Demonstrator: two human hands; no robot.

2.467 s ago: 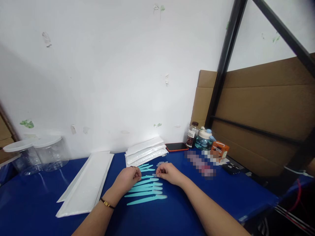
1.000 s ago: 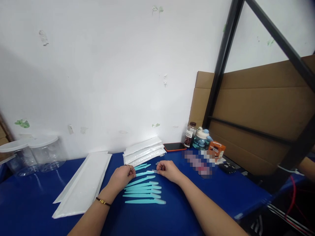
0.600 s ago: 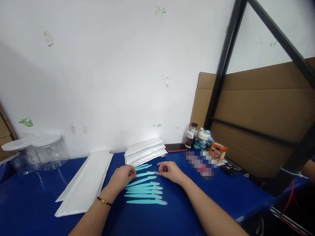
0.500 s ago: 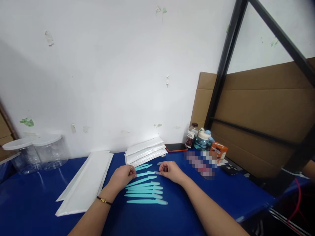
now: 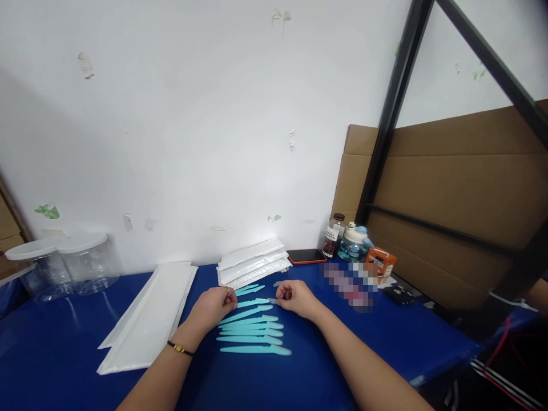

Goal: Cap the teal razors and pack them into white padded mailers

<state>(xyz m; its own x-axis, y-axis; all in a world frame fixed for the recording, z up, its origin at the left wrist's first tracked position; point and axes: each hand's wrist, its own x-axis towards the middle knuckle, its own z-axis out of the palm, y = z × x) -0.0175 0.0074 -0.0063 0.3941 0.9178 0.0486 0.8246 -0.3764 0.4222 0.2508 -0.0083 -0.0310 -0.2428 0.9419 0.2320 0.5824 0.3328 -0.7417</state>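
Observation:
My left hand (image 5: 215, 307) pinches the handle end of a turquoise eyebrow razor (image 5: 252, 302), whose blade end points right. Facing it, my right hand (image 5: 299, 299) has thumb and finger closed on a small clear blade cap (image 5: 273, 301), right by the razor's tip. Whether the cap touches the blade is too small to tell. Below the hands, several more turquoise eyebrow razors (image 5: 256, 349) lie roughly parallel on the blue table (image 5: 240, 388). A couple more razors (image 5: 250, 290) lie just beyond my left fingers, partly hidden. Another clear piece (image 5: 277, 283) shows behind my right fingers.
White padded mailers (image 5: 149, 319) lie at the left, and a stack of them (image 5: 254, 262) rests against the wall. Clear lidded jars (image 5: 88, 268) stand far left. Along the back right are a phone (image 5: 307, 257), a dark bottle (image 5: 333, 237), a blue jug (image 5: 354, 248) and an orange box (image 5: 380, 264).

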